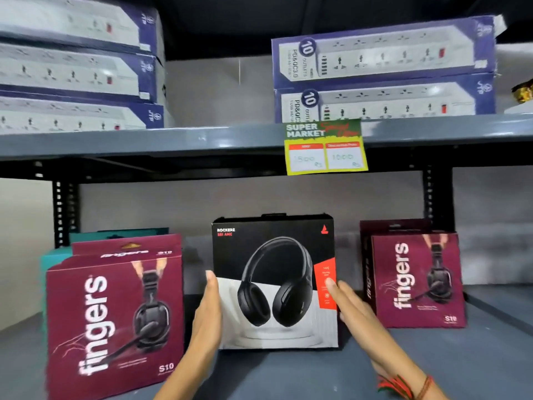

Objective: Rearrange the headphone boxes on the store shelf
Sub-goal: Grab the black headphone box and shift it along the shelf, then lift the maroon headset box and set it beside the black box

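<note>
A black and white headphone box [274,281] stands upright in the middle of the lower grey shelf [288,373]. My left hand [206,316] lies flat against its left edge, and my right hand [350,310] presses its right edge by the red label, so both hold it between them. To the left stands a maroon "fingers" headphone box [115,316] with another maroon box [127,248] behind it. At the right, a further maroon "fingers" box [418,280] stands in front of a darker one [364,255].
A teal box [54,255] sits behind the left maroon boxes. The upper shelf [173,142] carries stacked power-strip boxes at left [75,67] and right [383,70]. A yellow-green price tag [326,147] hangs from its edge. Black slotted uprights [62,209] stand at the back.
</note>
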Action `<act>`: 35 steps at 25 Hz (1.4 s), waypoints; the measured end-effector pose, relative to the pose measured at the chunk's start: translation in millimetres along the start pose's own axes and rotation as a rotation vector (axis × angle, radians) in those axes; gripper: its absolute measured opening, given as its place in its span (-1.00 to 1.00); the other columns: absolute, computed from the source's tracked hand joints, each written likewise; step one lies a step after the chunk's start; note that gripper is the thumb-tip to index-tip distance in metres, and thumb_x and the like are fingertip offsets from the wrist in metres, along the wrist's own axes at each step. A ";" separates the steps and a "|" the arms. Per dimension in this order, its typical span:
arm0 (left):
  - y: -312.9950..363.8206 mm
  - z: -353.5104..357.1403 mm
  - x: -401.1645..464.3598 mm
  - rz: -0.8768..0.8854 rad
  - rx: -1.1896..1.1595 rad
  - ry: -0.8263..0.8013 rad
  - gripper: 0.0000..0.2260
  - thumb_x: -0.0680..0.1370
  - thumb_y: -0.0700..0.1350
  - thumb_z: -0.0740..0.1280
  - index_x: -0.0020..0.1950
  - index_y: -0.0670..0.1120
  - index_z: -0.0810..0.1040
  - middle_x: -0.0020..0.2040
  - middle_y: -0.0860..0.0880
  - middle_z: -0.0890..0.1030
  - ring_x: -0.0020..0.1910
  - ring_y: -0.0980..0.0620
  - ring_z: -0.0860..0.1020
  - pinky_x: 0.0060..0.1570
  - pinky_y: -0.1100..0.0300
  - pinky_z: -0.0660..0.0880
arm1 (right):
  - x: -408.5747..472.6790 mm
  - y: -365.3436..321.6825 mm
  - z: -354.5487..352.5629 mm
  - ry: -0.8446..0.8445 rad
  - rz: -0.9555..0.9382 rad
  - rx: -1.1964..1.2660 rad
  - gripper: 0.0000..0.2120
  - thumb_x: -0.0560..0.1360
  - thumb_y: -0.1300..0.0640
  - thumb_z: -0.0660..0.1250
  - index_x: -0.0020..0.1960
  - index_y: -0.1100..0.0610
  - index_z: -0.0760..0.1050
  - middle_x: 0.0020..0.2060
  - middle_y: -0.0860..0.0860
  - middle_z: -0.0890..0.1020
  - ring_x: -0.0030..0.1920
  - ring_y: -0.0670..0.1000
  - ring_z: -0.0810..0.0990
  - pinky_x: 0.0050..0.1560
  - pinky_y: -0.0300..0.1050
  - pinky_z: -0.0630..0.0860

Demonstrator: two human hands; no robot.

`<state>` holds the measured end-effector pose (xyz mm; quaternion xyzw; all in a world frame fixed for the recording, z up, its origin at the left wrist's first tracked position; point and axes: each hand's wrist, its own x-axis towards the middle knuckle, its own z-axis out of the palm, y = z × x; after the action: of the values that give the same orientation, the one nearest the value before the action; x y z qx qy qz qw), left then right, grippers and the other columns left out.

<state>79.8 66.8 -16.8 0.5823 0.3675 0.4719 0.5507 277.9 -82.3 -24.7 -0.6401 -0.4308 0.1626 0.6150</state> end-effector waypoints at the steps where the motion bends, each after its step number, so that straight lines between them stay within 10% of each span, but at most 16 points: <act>1: 0.9 -2.6 1.4 -0.007 -0.007 -0.015 0.11 0.13 0.73 -0.07 0.55 0.19 0.34 0.58 0.00 0.35 0.55 -0.09 0.30 0.54 -0.17 0.19 | 1.8 1.3 3.8 -0.017 0.013 0.026 -0.08 0.36 -0.52 0.20 0.58 -0.06 0.20 0.56 -0.06 0.30 0.54 0.01 0.28 0.55 0.11 0.18; 5: 12.7 -3.7 0.3 -0.021 -0.038 -0.090 -0.16 0.47 0.50 -0.09 0.62 0.04 0.19 0.62 -0.01 0.23 0.60 -0.04 0.20 0.54 -0.03 0.10 | 10.5 3.2 14.9 -0.040 0.026 0.062 -0.20 0.48 -0.36 0.22 0.60 -0.02 0.15 0.53 -0.11 0.31 0.55 0.01 0.27 0.56 0.06 0.16; 9: 3.0 -3.5 11.9 -0.086 -0.045 -0.097 0.13 0.17 0.70 -0.06 0.60 0.09 0.25 0.61 -0.02 0.29 0.57 -0.08 0.27 0.56 -0.09 0.14 | 9.6 4.1 16.7 -0.075 0.031 0.038 -0.43 0.38 -0.47 0.22 0.35 -0.33 0.39 0.40 -0.23 0.44 0.43 -0.09 0.39 0.52 0.05 0.22; 12: 2.1 -0.8 10.2 -0.071 -0.040 -0.055 -0.03 0.33 0.63 -0.03 0.61 0.11 0.24 0.62 0.00 0.25 0.59 -0.06 0.24 0.57 -0.06 0.11 | 9.8 4.7 16.5 -0.056 0.013 0.056 -0.51 0.47 -0.37 0.22 0.37 -0.31 0.37 0.37 -0.22 0.44 0.37 -0.12 0.40 0.46 -0.07 0.22; 15: 24.4 0.6 -9.9 0.299 0.069 0.017 -0.41 0.63 0.27 0.02 0.64 0.13 0.09 0.64 0.13 0.15 0.60 0.12 0.13 0.49 0.16 0.05 | 11.6 -0.1 14.8 0.147 -0.137 0.062 -0.28 0.48 -0.29 0.25 0.57 -0.18 0.14 0.54 -0.18 0.25 0.54 -0.09 0.22 0.51 -0.04 0.15; 19: 64.7 -17.3 -37.1 0.678 0.146 0.093 -0.36 0.59 0.29 0.12 0.63 0.14 0.06 0.55 0.30 0.13 0.49 0.42 0.11 0.45 0.37 0.05 | 9.3 -38.1 32.6 0.354 -0.450 0.099 -0.35 0.51 -0.23 0.29 0.54 -0.22 0.16 0.46 -0.34 0.23 0.51 -0.15 0.21 0.54 0.04 0.16; 24: 98.4 -81.8 -50.1 0.894 0.132 0.356 -0.36 0.55 0.24 0.13 0.61 0.08 0.18 0.58 0.20 0.24 0.54 0.31 0.20 0.46 0.37 0.15 | -2.1 -82.1 105.8 0.144 -0.655 0.185 -0.35 0.46 -0.21 0.23 0.52 -0.15 0.26 0.42 -0.42 0.33 0.50 -0.22 0.27 0.49 -0.15 0.18; 32: 17.5 -187.5 -43.1 0.397 0.318 0.534 -0.43 0.66 0.18 0.09 0.64 0.04 0.10 0.63 0.03 0.21 0.60 0.00 0.20 0.52 0.03 0.11 | -4.8 -59.3 206.3 -0.537 -0.076 0.173 -0.15 0.54 -0.26 0.22 0.63 -0.04 -0.17 0.61 -0.17 -0.02 0.59 -0.14 -0.01 0.52 -0.16 -0.03; 35: -8.6 -191.1 -43.7 0.203 0.138 0.399 -0.15 0.39 0.56 0.10 0.56 0.12 0.33 0.51 0.02 0.46 0.46 -0.04 0.43 0.51 -0.09 0.26 | -4.6 -48.6 208.1 -0.608 0.038 0.165 0.01 0.40 -0.43 0.25 0.64 -0.06 -0.15 0.61 -0.18 -0.01 0.60 -0.06 0.06 0.59 -0.01 0.02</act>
<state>-114.2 82.8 -41.5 0.5477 0.4399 0.6044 0.3758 104.5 42.7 -20.7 -0.5181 -0.5684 0.3922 0.5046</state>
